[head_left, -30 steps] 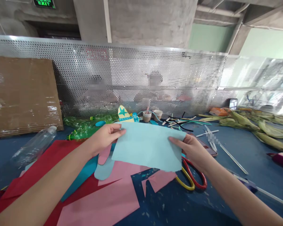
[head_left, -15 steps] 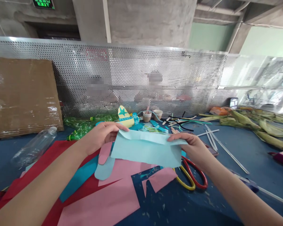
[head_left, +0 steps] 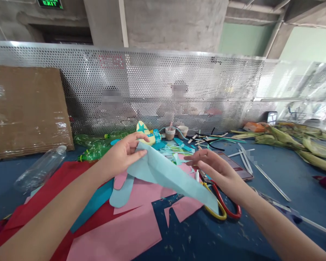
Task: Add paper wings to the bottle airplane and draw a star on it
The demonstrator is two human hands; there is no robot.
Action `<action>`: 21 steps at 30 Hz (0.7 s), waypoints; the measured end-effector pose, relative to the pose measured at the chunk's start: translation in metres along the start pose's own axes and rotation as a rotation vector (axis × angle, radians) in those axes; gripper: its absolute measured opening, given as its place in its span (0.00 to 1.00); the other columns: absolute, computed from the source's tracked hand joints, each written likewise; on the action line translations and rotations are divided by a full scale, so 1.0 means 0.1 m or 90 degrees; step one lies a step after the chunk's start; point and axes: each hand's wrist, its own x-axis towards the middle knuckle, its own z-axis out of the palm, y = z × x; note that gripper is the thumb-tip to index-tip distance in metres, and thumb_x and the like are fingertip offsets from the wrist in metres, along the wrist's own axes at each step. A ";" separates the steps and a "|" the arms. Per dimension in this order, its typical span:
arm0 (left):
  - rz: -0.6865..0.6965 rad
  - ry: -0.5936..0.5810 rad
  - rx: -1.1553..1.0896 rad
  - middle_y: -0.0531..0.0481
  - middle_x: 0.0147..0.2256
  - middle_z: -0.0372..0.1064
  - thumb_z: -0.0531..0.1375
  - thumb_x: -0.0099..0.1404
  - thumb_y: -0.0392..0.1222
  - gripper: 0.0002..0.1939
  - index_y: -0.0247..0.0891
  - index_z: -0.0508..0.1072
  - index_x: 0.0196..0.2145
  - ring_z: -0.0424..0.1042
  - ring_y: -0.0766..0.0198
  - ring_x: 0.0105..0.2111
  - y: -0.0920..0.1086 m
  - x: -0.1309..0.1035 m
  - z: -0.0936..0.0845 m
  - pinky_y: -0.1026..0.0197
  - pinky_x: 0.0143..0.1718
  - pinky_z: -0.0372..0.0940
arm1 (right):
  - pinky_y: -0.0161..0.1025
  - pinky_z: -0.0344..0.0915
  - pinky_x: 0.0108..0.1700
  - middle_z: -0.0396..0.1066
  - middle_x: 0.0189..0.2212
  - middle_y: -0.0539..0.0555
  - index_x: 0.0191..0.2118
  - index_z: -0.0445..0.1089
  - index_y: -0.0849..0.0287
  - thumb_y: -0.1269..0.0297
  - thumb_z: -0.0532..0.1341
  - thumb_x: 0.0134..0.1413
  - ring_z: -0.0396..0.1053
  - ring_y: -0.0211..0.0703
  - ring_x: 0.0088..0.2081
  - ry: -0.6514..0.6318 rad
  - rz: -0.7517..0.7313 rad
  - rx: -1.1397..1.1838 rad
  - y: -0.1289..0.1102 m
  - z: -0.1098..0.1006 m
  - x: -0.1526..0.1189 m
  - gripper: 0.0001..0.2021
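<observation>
Now pinching pale blue sheet [head_left: 163,170] at upper corner with left hand [head_left: 126,152], left of scissors [head_left: 216,189]; trailing down across scissors' handles, cannot tell if touching. Gripping nothing in right hand [head_left: 217,170], with fingers parted, near scissors. Looking feather-light, limp, probably not slippery, easily creased; best taken by opposite corners. Counting: one sheet in hand, one pair of scissors, one phone [head_left: 237,166] just right of scissors, two cups [head_left: 170,135] beyond scissors, one clear bottle [head_left: 42,168] far left of scissors.

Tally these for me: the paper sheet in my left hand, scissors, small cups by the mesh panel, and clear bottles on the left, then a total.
Light blue sheet: 1
Scissors: 1
Small cups: 2
Clear bottle: 1
Total: 5
</observation>
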 end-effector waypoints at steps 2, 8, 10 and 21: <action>-0.012 -0.073 -0.038 0.54 0.31 0.71 0.61 0.60 0.43 0.18 0.47 0.66 0.48 0.71 0.61 0.31 0.05 -0.05 0.05 0.64 0.28 0.64 | 0.47 0.67 0.49 0.78 0.38 0.58 0.37 0.75 0.55 0.44 0.63 0.51 0.74 0.51 0.43 -0.069 0.038 0.031 0.00 0.01 0.00 0.19; -0.021 -0.146 0.028 0.58 0.24 0.65 0.63 0.58 0.43 0.19 0.48 0.69 0.48 0.66 0.66 0.25 0.16 -0.21 0.31 0.65 0.25 0.59 | 0.38 0.68 0.36 0.77 0.30 0.54 0.36 0.78 0.58 0.40 0.66 0.42 0.73 0.44 0.32 -0.222 0.138 0.134 -0.03 0.20 -0.10 0.24; -0.024 -0.139 0.071 0.59 0.24 0.64 0.63 0.59 0.43 0.18 0.50 0.69 0.48 0.66 0.66 0.26 0.17 -0.25 0.37 0.65 0.25 0.58 | 0.33 0.64 0.29 0.73 0.23 0.49 0.30 0.77 0.58 0.44 0.69 0.40 0.67 0.37 0.25 -0.209 0.158 0.140 -0.02 0.29 -0.14 0.21; -0.118 -0.153 -0.095 0.54 0.31 0.76 0.66 0.56 0.46 0.22 0.46 0.69 0.49 0.73 0.64 0.28 0.01 -0.10 0.36 0.65 0.26 0.64 | 0.32 0.43 0.19 0.55 0.16 0.43 0.23 0.66 0.59 0.38 0.64 0.43 0.47 0.30 0.18 -0.201 0.209 0.064 0.17 0.37 -0.14 0.25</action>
